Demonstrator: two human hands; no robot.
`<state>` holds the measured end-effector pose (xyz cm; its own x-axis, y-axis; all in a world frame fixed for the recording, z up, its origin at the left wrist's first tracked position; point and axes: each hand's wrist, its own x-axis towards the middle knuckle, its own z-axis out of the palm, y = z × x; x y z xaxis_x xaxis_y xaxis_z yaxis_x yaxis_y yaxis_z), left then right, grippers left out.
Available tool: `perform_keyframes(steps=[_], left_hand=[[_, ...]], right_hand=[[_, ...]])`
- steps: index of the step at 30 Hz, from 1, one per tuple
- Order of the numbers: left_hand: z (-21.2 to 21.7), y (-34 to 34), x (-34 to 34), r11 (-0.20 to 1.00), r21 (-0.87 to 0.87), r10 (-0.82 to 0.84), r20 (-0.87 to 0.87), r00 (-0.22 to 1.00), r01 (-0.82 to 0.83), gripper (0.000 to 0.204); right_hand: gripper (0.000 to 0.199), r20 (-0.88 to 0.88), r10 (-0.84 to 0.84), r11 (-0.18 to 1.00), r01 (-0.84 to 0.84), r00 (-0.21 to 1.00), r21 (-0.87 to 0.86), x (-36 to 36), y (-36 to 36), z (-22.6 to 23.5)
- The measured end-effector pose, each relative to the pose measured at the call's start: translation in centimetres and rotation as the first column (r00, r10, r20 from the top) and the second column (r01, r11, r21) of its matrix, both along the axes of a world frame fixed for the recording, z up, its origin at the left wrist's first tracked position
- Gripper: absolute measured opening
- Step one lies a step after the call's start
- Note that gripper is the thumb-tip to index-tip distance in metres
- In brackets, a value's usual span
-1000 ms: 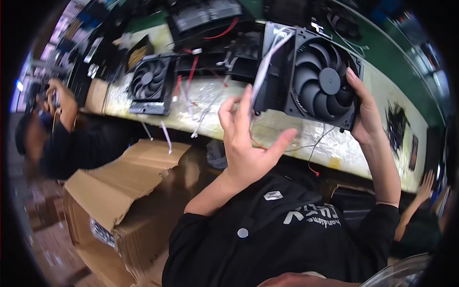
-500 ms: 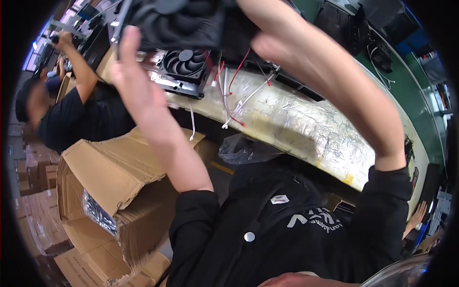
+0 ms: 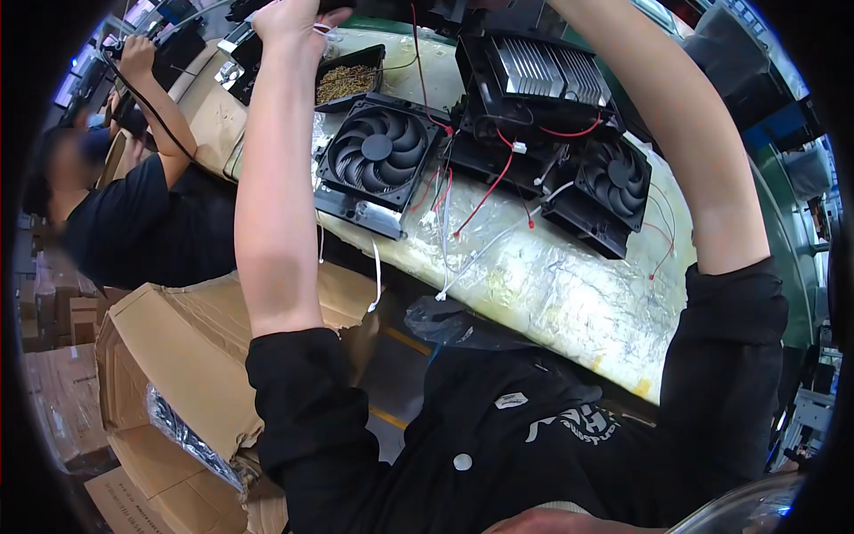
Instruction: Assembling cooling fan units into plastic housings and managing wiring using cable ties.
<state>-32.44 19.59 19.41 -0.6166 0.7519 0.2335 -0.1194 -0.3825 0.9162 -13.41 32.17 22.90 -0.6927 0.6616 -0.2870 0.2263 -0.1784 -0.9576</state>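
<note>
Both arms are raised toward the top of the view. The left hand (image 3: 298, 16) shows only in part at the upper edge, closed against a dark object that is cut off there; what it grips, and how tightly, cannot be told. The right hand is out of view; only its forearm shows.

On the pale foil-covered workbench (image 3: 569, 294), a square black plastic cooling fan (image 3: 378, 156) lies flat near the front edge, just right of the left forearm. A black unit with a ribbed silver metal heatsink (image 3: 543, 80) sits toward the far edge. A second black fan (image 3: 614, 182) lies tilted to its right. Red and white wires (image 3: 485, 196) trail between them.

An open brown cardboard carton (image 3: 178, 374) stands below the front edge.
</note>
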Motion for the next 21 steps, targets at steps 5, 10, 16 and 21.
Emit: perform_keyframes(steps=[5,10,16,21], left_hand=[[0.5,2.0,0.8,0.996,-0.034,0.076,-0.077,0.994,-0.079,0.022],[-3.0,6.2,0.3,0.956,-0.263,0.085,-0.176,0.981,-0.130,0.055],[-8.6,10.9,-0.9,0.898,-0.438,-0.028,0.008,1.000,0.029,0.063],[-11.4,12.5,-4.2,0.792,-0.537,-0.237,0.169,0.957,0.291,0.035]], right_hand=[[0.093,0.306,0.028,0.990,-0.069,0.952,0.124,-0.1,2.4,0.1],[0.091,0.287,0.016,0.917,-0.128,0.958,0.377,4.6,1.6,1.2],[0.072,0.025,-0.099,0.853,0.071,0.995,0.518,14.1,-3.0,4.5],[0.056,0.055,-0.281,0.762,0.188,0.958,0.620,27.0,-3.3,6.0]])
